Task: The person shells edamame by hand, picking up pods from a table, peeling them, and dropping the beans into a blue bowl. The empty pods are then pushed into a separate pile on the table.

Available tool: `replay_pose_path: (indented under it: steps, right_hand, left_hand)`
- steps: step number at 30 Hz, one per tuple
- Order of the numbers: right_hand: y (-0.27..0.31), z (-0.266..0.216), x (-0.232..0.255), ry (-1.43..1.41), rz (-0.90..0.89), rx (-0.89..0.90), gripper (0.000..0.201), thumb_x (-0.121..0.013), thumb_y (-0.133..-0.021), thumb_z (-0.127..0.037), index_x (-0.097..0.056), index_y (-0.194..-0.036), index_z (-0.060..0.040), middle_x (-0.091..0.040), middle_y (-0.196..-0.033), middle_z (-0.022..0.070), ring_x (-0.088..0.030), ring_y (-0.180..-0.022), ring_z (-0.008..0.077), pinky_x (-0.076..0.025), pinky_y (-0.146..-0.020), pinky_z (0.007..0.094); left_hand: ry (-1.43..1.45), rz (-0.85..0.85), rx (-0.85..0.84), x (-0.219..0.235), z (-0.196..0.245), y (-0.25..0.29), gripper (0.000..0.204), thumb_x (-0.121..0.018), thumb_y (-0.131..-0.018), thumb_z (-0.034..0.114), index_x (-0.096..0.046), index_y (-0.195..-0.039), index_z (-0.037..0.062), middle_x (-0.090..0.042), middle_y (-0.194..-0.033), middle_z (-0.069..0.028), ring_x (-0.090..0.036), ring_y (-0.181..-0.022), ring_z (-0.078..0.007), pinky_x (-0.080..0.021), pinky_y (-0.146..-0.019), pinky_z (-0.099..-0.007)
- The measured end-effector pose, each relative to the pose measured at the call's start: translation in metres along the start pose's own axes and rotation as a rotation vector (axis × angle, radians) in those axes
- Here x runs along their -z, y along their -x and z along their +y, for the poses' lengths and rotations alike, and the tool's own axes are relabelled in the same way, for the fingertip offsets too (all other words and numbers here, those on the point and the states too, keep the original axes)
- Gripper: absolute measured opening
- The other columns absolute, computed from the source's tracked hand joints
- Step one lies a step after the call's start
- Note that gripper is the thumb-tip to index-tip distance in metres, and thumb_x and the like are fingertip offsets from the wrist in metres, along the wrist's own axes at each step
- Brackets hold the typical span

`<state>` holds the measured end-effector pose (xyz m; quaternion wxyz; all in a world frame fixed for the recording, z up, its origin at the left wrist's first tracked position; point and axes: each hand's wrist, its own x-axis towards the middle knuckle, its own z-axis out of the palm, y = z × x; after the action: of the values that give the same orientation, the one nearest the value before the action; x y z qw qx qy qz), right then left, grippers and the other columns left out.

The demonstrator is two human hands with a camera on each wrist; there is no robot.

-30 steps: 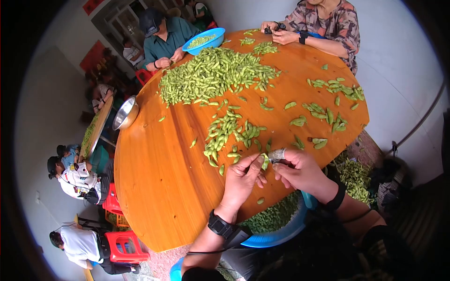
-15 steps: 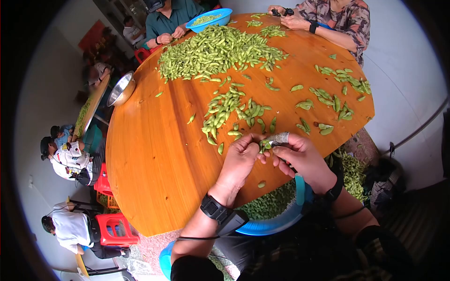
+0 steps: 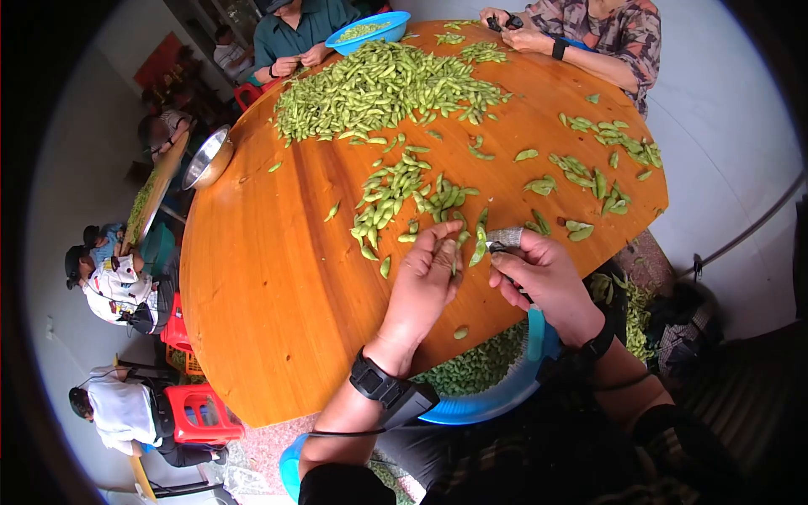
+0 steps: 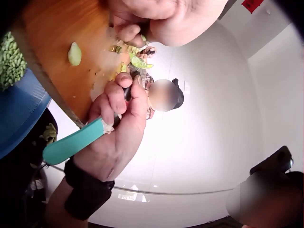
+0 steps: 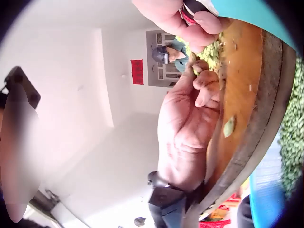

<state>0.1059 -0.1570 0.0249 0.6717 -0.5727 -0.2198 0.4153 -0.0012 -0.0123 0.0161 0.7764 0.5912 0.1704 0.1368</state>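
Observation:
My left hand (image 3: pixel 423 273) pinches a green soybean pod (image 3: pixel 460 241) between thumb and fingers, and the fingers partly hide it. A short way to the right, my right hand (image 3: pixel 543 273) grips a small tool with a teal handle (image 4: pixel 76 142); its working end is hidden among the fingers. Grey wrapping (image 3: pixel 507 236) covers the right index finger. At that finger's tip is another pod, light green and open-looking (image 4: pixel 139 62). Both hands are over the near edge of the wooden table (image 3: pixel 278 337). One loose bean (image 3: pixel 460 332) lies near that edge.
Under the edge is a blue basin (image 3: pixel 480 411) of shelled beans. A small heap of pods (image 3: pixel 391 198) lies beyond my hands, a large pile (image 3: pixel 379 93) farther back. A steel bowl (image 3: pixel 208 158) stands at the left rim. Two people sit across the table.
My hands were together at one pod; now they are apart, the left having moved slightly left. The teal handle has come into sight below the right hand.

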Motion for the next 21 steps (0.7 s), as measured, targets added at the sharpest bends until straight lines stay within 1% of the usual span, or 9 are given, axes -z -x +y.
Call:
replay_pose_path:
  steps: [2,4,5,9,12,14,18,20,21]
  right_hand:
    - [-0.002,-0.007,-0.001,0.010,-0.010,-0.034,0.012,-0.058,-0.094,-0.014,-0.058,-0.100,-0.0033,-0.058,-0.071,0.0016,-0.047,-0.049,0.0045,-0.033,-0.042,0.0196]
    - [-0.003,-0.009,0.001,0.014,-0.013,-0.072,0.012,-0.060,-0.093,-0.015,-0.058,-0.098,-0.0037,-0.057,-0.070,0.0010,-0.047,-0.049,0.0042,-0.034,-0.042,0.0195]
    - [-0.004,-0.008,0.002,0.055,-0.011,-0.077,0.013,-0.061,-0.092,-0.016,-0.057,-0.094,-0.0041,-0.056,-0.069,0.0005,-0.047,-0.049,0.0042,-0.033,-0.042,0.0196]
    - [-0.006,-0.010,0.002,0.095,-0.027,-0.104,0.012,-0.062,-0.091,-0.014,-0.055,-0.085,-0.0056,-0.050,-0.061,-0.0020,-0.042,-0.047,0.0041,-0.030,-0.042,0.0205]
    - [-0.006,-0.008,-0.002,0.035,0.033,-0.074,0.011,-0.061,-0.090,-0.012,-0.054,-0.084,-0.0055,-0.050,-0.060,-0.0016,-0.043,-0.046,0.0039,-0.030,-0.042,0.0202]
    - [-0.007,-0.004,-0.004,0.048,0.082,-0.036,0.011,-0.061,-0.090,-0.011,-0.054,-0.084,-0.0052,-0.051,-0.060,-0.0014,-0.043,-0.046,0.0039,-0.031,-0.042,0.0202]
    - [-0.007,-0.002,-0.008,0.143,0.141,0.114,0.014,-0.062,-0.091,-0.013,-0.053,-0.086,-0.0032,-0.056,-0.065,0.0009,-0.049,-0.048,0.0042,-0.037,-0.042,0.0196]
    - [-0.004,0.000,-0.021,0.084,0.070,0.165,0.015,-0.062,-0.091,-0.013,-0.052,-0.088,-0.0030,-0.056,-0.065,0.0008,-0.050,-0.049,0.0043,-0.038,-0.042,0.0200]
    - [-0.005,0.004,-0.024,0.089,0.061,0.162,0.013,-0.061,-0.091,-0.013,-0.053,-0.091,-0.0024,-0.057,-0.066,0.0008,-0.052,-0.050,0.0050,-0.038,-0.042,0.0199]
  left_hand:
    - [-0.081,-0.025,-0.052,-0.006,-0.002,0.000,0.035,-0.043,-0.101,0.010,-0.042,-0.135,0.0037,-0.047,-0.077,0.0035,-0.039,-0.060,-0.0035,-0.031,-0.051,-0.0163]
    - [-0.276,-0.089,-0.128,-0.009,-0.006,0.001,0.040,-0.042,-0.101,0.008,-0.035,-0.140,0.0058,-0.054,-0.098,-0.0005,-0.040,-0.070,-0.0041,-0.038,-0.061,-0.0173]
    - [-0.313,-0.099,-0.126,-0.011,-0.005,0.002,0.041,-0.042,-0.101,0.007,-0.034,-0.141,0.0067,-0.051,-0.103,-0.0007,-0.039,-0.074,-0.0047,-0.038,-0.064,-0.0177]
    - [-0.358,-0.121,-0.162,-0.010,-0.003,0.004,0.041,-0.043,-0.101,0.008,-0.035,-0.141,0.0067,-0.052,-0.099,0.0010,-0.042,-0.073,-0.0055,-0.040,-0.064,-0.0188]
    - [-0.251,-0.087,-0.054,-0.006,-0.005,0.003,0.038,-0.047,-0.100,0.012,-0.039,-0.137,0.0045,-0.054,-0.088,-0.0017,-0.046,-0.071,-0.0082,-0.042,-0.063,-0.0211]
    - [-0.770,0.086,-0.392,-0.002,-0.016,0.001,0.036,-0.051,-0.099,0.017,-0.043,-0.131,0.0019,-0.055,-0.077,-0.0060,-0.048,-0.066,-0.0128,-0.044,-0.062,-0.0245]
    - [-0.713,0.078,-0.386,-0.001,-0.015,0.001,0.036,-0.050,-0.099,0.023,-0.044,-0.125,-0.0017,-0.057,-0.077,-0.0113,-0.055,-0.068,-0.0171,-0.047,-0.065,-0.0276]
    - [-0.528,-0.078,-0.280,-0.007,-0.012,0.005,0.039,-0.045,-0.101,0.028,-0.044,-0.123,-0.0040,-0.061,-0.082,-0.0131,-0.061,-0.076,-0.0202,-0.048,-0.072,-0.0297]
    - [-0.421,-0.121,-0.176,-0.011,-0.004,0.010,0.044,-0.041,-0.102,0.030,-0.041,-0.127,-0.0064,-0.063,-0.088,-0.0159,-0.064,-0.087,-0.0238,-0.048,-0.079,-0.0314]
